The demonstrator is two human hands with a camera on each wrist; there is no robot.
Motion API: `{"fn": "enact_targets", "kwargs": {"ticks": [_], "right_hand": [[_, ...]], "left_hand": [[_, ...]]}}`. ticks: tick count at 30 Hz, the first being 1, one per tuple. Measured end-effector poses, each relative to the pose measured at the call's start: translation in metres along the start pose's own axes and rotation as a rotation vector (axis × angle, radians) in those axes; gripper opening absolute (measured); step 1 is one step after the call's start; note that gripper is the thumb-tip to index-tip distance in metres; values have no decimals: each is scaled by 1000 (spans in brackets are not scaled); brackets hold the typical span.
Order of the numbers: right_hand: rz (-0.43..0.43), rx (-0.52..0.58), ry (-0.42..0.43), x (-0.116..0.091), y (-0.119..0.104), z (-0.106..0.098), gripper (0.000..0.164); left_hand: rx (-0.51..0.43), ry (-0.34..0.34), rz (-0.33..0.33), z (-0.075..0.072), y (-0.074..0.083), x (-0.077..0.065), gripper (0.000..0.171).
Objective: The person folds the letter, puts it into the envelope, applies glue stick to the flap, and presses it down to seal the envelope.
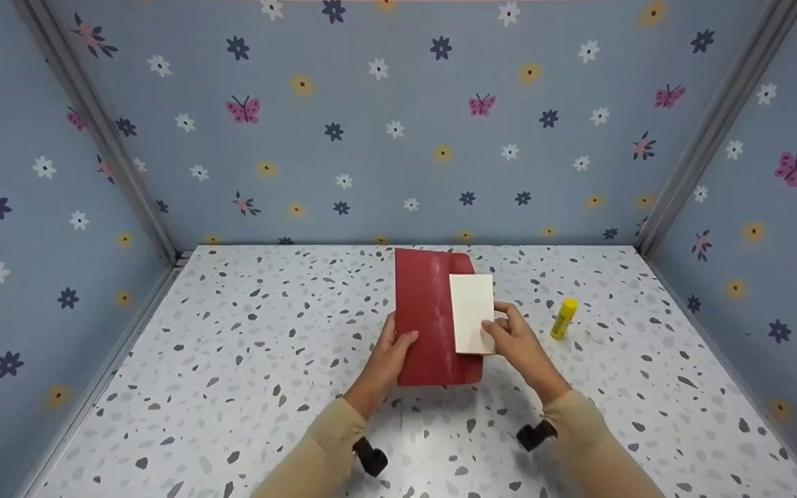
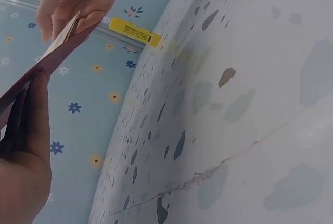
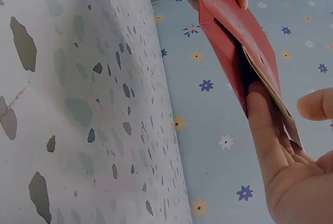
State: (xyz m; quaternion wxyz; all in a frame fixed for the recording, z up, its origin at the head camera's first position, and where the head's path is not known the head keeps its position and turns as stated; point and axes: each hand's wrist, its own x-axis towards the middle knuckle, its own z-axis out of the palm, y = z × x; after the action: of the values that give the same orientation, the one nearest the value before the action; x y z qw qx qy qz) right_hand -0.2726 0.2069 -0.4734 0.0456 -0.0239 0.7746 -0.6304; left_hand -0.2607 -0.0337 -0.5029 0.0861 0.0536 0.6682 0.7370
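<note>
A red paper envelope [image 1: 423, 318] is held up over the table, its long side upright in the head view. My left hand [image 1: 386, 356] grips its left edge, thumb on the front and fingers behind. A cream-white card [image 1: 472, 315] overlaps the envelope's right side, and my right hand [image 1: 517, 340] holds that card by its right edge. In the right wrist view the envelope [image 3: 237, 21] gapes along one side, and the card [image 3: 268, 81] lies at this gap. Fingers of the right hand [image 3: 291, 156] reach under the card there.
A yellow glue stick [image 1: 564, 319] stands on the speckled white table [image 1: 267, 415], right of the right hand. Blue flowered panels [image 1: 398, 138] enclose the table at the back and both sides. Dark wrist cameras [image 1: 371, 457] sit on both sleeves.
</note>
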Motion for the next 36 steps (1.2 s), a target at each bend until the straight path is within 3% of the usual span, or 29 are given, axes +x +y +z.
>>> {"fn": "enact_targets", "kwargs": {"ticks": [6,12,18,23,30,36], "right_hand": [[-19,76,16,0,0,-3,40],[-27,65,11,1,2,-4,38],[-48,46,24,2,2,-3,40],[-76,23,34,1,0,0,41],[-182,27,58,1,-4,10,35],[-193,37,61,0,-4,15,37]], "left_hand": [[-31,18,-34,0,4,4,49],[-68,35,-90,-3,7,6,61],[-95,10,-95,-4,6,7,66],[-59,29,-105,-3,5,7,74],[-20,80,-113,2,4,7,76],[-89,23,-85,5,3,5,72]]}}
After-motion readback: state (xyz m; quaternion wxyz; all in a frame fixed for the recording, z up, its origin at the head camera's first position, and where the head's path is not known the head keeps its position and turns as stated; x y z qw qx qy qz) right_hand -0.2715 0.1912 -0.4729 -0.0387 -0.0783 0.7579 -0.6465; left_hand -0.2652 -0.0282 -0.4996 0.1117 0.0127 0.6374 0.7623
